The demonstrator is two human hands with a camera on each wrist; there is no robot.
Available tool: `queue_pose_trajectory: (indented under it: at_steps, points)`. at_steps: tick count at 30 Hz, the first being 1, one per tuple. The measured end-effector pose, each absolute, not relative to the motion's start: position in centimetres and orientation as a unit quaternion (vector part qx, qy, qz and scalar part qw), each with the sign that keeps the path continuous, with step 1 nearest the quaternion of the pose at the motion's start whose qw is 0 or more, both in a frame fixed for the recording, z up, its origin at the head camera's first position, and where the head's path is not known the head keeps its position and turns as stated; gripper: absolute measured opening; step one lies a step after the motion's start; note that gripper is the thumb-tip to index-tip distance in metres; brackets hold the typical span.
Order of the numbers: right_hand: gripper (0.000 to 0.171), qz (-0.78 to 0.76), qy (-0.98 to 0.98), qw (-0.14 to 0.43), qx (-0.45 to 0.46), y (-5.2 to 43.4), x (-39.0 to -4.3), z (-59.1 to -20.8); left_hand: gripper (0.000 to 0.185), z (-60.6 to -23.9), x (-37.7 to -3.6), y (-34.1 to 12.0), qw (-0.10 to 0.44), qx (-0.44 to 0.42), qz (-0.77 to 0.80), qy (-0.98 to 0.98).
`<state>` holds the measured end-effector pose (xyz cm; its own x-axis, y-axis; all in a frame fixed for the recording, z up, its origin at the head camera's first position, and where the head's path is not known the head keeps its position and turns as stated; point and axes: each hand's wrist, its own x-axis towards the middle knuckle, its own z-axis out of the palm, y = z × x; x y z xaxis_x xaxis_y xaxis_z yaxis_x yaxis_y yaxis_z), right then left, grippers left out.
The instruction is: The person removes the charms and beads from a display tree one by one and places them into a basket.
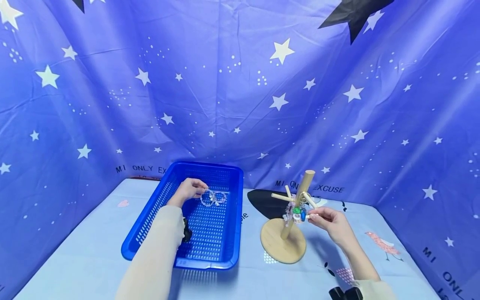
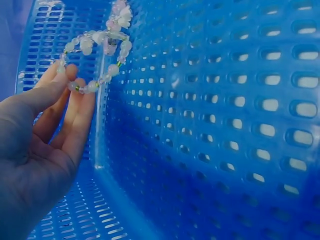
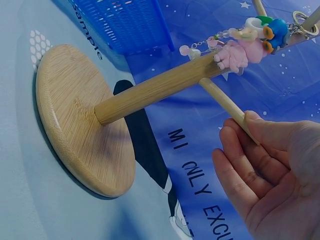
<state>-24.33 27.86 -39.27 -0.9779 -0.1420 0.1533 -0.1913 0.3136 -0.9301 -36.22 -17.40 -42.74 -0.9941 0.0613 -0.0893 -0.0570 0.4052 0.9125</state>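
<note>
Over the inside of the blue basket [image 1: 240,216], my left hand [image 1: 189,191] pinches a beaded bracelet [image 2: 91,88] between thumb and fingertips. Its beads are pale, clear and whitish with small green ones. Another pale beaded strand [image 2: 120,19] overlaps it at the far side. My right hand [image 1: 331,223] pinches the end of a thin wooden peg [image 3: 225,96] on the wooden stand [image 1: 283,241]. Trinkets hang on the stand above that peg: a pink figure [image 3: 232,56], a blue one [image 3: 275,32] with orange parts, metal rings [image 3: 304,22] and a beaded strand [image 3: 192,51].
The stand has a round base, an upright post [image 1: 306,183] and several side pegs [image 1: 282,197]. It stands right of the basket on a light blue printed cloth [image 1: 247,275]. A blue starry curtain [image 1: 232,96] hangs behind and on both sides.
</note>
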Motion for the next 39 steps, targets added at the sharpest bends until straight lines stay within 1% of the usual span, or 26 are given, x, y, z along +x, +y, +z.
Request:
queue_pose_trajectory:
  at_steps: [11, 21, 27, 33, 39]
  points:
    - [0.028, 0.573, -0.812, 0.023, 0.108, 27.8, -24.6, -38.8, 0.023, -42.8, -36.4, -17.8, 0.04, 0.008, 0.5, 0.865]
    - [0.029, 0.584, -0.804, 0.014, 0.112, 27.8, -24.6, -38.6, 0.026, -42.3, -36.1, -18.1, 0.063, 0.015, 0.5, 0.863]
    - [0.029, 0.587, -0.8, 0.017, 0.119, 27.8, -24.5, -38.7, 0.027, -42.1, -36.0, -18.2, 0.049, 0.016, 0.505, 0.862]
    - [0.028, 0.583, -0.804, 0.016, 0.113, 27.9, -24.4, -38.9, 0.031, -41.7, -36.2, -17.9, 0.034, 0.053, 0.519, 0.852]
    - [0.028, 0.582, -0.806, 0.017, 0.109, 28.0, -24.2, -39.1, 0.031, -40.4, -36.4, -17.3, 0.02, 0.082, 0.544, 0.835]
